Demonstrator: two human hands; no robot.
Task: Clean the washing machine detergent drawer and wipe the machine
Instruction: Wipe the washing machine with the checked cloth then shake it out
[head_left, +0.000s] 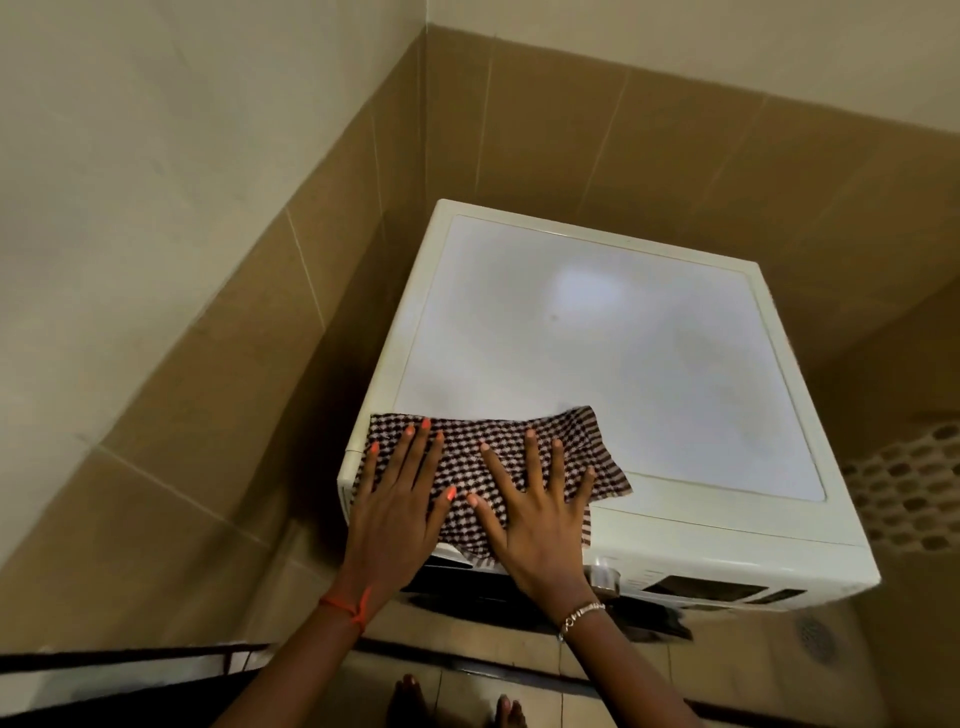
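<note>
A white front-loading washing machine (649, 358) stands in a tiled corner, seen from above. A dark-and-white checked cloth (587, 441) lies spread over the front left corner of its top and hangs a little over the front edge. My left hand (395, 509) presses flat on the cloth's left part with straight fingers. My right hand (535, 504) presses flat beside it with fingers spread. The control panel with a knob (605, 574) and a dark display (706, 590) shows below the front edge. The detergent drawer is hidden under my hands and the cloth.
Brown tiled walls (571, 135) close in behind and to the left of the machine, leaving a narrow gap. A perforated patterned surface (914, 483) sits at the right. My bare feet (457, 706) stand on the tiled floor in front. A floor drain (818, 639) lies at lower right.
</note>
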